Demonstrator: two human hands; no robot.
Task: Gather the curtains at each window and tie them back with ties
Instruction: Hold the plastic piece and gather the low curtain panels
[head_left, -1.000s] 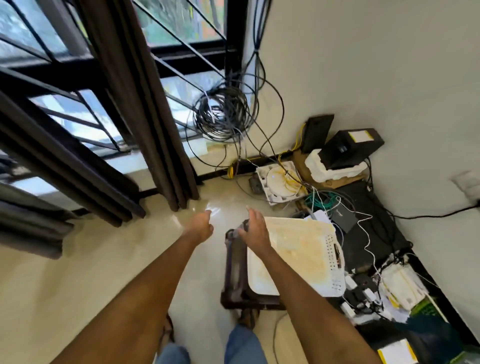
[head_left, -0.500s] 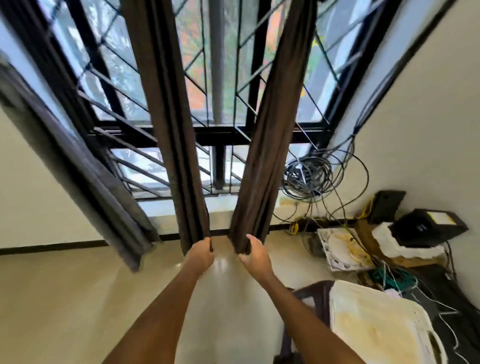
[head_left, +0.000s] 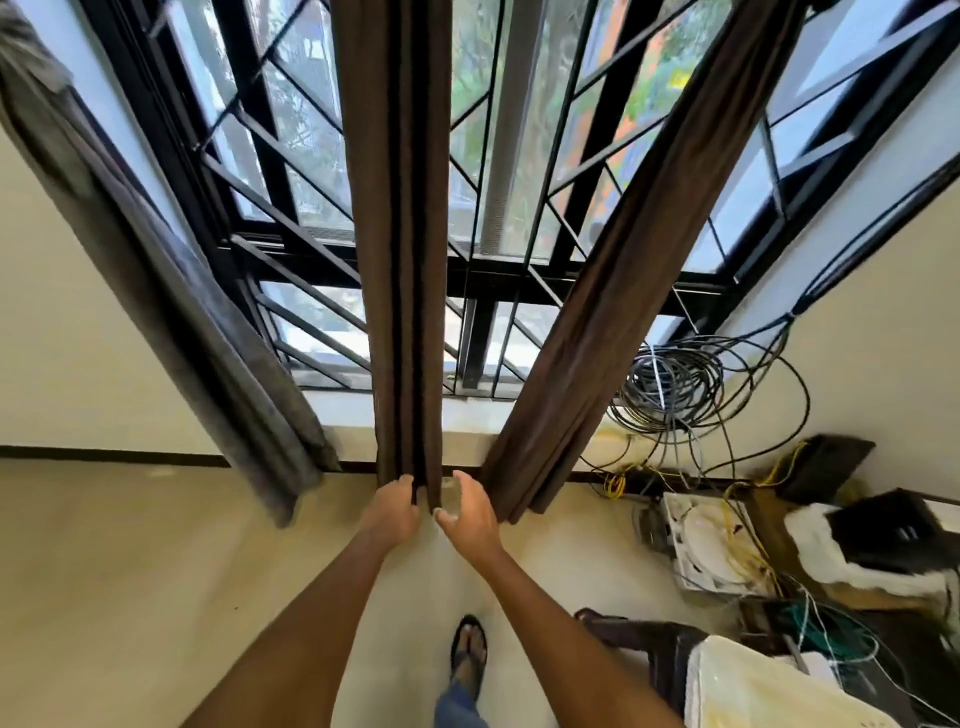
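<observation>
A tall window (head_left: 498, 156) with a black metal frame and diagonal black grille bars fills the upper part of the view, green foliage showing through the glass. Below it runs a pale cream tiled floor (head_left: 130, 582), meeting the white wall along a dark skirting strip.

Three curtain panels hang in front of the window. A grey fabric curtain (head_left: 171, 312) slants down along the window's left edge, hanging free. A dark brown pleated curtain (head_left: 400, 234) falls straight down the middle, gathered into a narrow column. A second dark brown curtain (head_left: 618, 312) slants from the upper right down to the floor just right of the middle one; its lower end hangs loose beside the right hand.

At the right wall a white plastic stool seat on a dark brown frame (head_left: 769, 686) stands at the floor's bottom right corner, next to a clutter of dark boxes and white devices. A tangled coil of black and grey cables (head_left: 675, 384) hangs below the window's right corner.

The left hand (head_left: 392, 506) is curled round the bottom end of the middle brown curtain, grasping it. The right hand (head_left: 467, 512) pinches the same curtain's right edge with thumb and fingers. A foot in a black sandal (head_left: 469, 647) stands on the floor below the hands.
</observation>
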